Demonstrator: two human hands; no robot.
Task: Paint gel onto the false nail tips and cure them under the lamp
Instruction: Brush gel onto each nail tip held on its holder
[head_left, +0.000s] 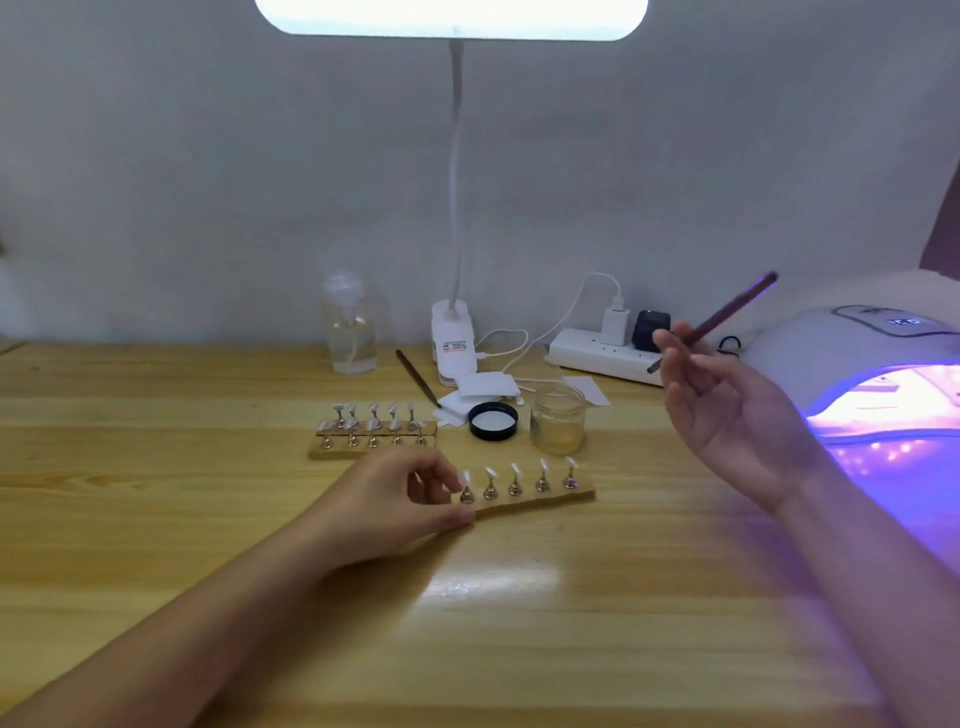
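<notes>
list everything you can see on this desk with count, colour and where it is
near nail strip: 1, tan base, five white tips on metal stands, centre
far nail strips: 2, tan, ten tips, behind the left hand
glass jar: 1, clear, open, centre
jar lid: 1, black, left of the jar
spare brush: 1, dark, lying by the desk lamp base
desk lamp: 1, white, lit, back centre
pump bottle: 1, clear, back left
power strip: 1, white, back right
curing lamp: 1, white, glowing purple, right
left hand: pinches the near strip's left end
right hand: holds a dark brush, raised
</notes>
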